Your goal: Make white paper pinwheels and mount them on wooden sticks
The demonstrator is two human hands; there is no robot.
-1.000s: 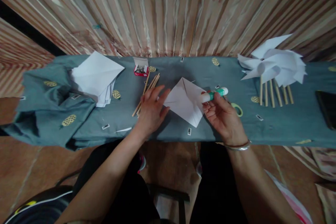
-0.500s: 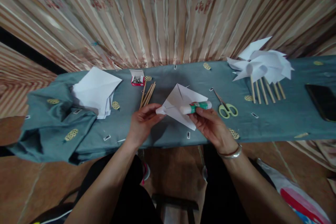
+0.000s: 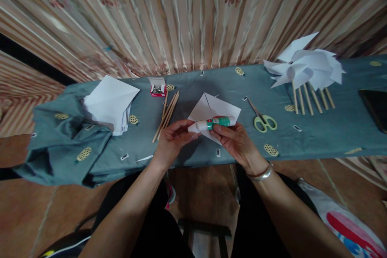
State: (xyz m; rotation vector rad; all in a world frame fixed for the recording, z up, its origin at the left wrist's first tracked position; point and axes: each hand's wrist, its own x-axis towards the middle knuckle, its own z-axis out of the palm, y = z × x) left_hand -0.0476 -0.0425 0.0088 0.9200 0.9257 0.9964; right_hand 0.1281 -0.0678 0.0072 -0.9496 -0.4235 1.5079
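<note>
My left hand [image 3: 172, 139] pinches the left corner of a white paper square [image 3: 222, 107] between thumb and fingers. Slits run in from the square's corners. A green and white glue stick [image 3: 218, 123] lies across the square, gripped in my right hand [image 3: 237, 141]. Its white end is at the pinched corner and appears to touch it. The glue stick and my fingers hide part of the sheet. Left of the square, several thin wooden sticks [image 3: 168, 115] rest beside my left hand. Scissors with pale green handles [image 3: 264, 123] lie to the right of my right hand.
A stack of white paper squares [image 3: 110, 98] is on the left of the cloth-covered table [image 3: 193, 161]. A small red box of metal pins [image 3: 158, 90] stands behind the sticks. Finished paper pinwheels [image 3: 308, 68] and a dark phone [image 3: 375, 107] lie at right. A curtain [image 3: 193, 20] hangs behind.
My right hand has brought the glue stick leftward, its white end now at the paper corner in my left hand. My left hand has shifted slightly right. The view has moved a little.
</note>
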